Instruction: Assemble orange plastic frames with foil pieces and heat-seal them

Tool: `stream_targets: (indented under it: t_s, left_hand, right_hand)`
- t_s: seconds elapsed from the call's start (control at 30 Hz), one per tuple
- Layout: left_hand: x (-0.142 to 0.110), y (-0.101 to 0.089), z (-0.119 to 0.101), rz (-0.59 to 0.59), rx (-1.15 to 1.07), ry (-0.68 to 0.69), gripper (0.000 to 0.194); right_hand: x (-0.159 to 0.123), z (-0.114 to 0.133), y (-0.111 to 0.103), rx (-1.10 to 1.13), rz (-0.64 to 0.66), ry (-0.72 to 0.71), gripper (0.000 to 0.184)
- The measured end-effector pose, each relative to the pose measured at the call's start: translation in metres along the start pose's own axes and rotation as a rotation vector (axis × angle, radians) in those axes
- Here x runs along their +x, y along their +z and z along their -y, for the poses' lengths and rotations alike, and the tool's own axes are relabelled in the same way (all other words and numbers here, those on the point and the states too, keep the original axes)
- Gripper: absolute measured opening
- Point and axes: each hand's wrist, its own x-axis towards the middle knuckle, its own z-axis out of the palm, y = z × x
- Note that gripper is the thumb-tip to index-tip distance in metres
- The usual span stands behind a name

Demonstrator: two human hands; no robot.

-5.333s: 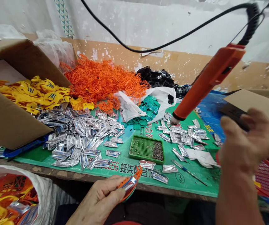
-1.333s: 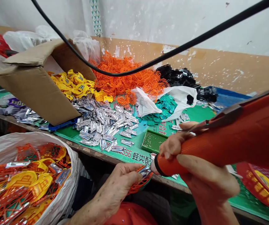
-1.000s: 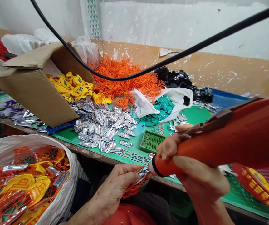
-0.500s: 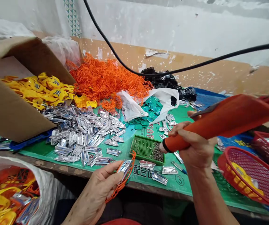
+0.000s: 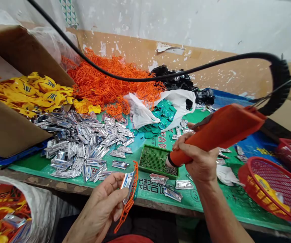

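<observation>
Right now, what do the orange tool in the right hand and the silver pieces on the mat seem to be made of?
The orange tool looks like matte moulded plastic. The silver pieces, bright with mirror-like glints, could be metal or metallised plastic.

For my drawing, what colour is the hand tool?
The tool is orange, shown best in the head view.

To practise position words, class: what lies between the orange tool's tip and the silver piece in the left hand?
In the head view, a green perforated tray lies there.
</observation>
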Motion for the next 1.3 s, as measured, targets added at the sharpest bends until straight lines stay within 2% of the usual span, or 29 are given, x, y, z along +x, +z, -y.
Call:
stream_targets:
  t_s: [0.2, 0.47, 0.77, 1.0, 1.3]
  left_hand:
    - [0.002, 0.006, -0.001, 0.038, 0.048, 0.020, 0.032]
    - [0.005, 0.005, 0.001, 0.078, 0.113, 0.040, 0.028]
    - [0.007, 0.006, -0.001, 0.080, 0.133, 0.031, 0.026]
    - [0.010, 0.008, -0.007, 0.063, 0.206, 0.027, 0.033]
    - [0.017, 0.002, -0.020, 0.114, 0.640, 0.038, 0.021]
  right_hand:
    - [-0.002, 0.001, -0.001, -0.046, -0.025, 0.017, 0.015]
    - [-0.002, -0.002, -0.003, -0.017, -0.020, 0.054, 0.016]
    - [-0.003, -0.005, -0.006, -0.121, -0.008, 0.033, 0.015]
    - [-0.002, -0.007, -0.004, -0.114, -0.002, 0.007, 0.013]
    - [-0.002, -0.001, 0.000, -0.043, 0.001, 0.059, 0.013]
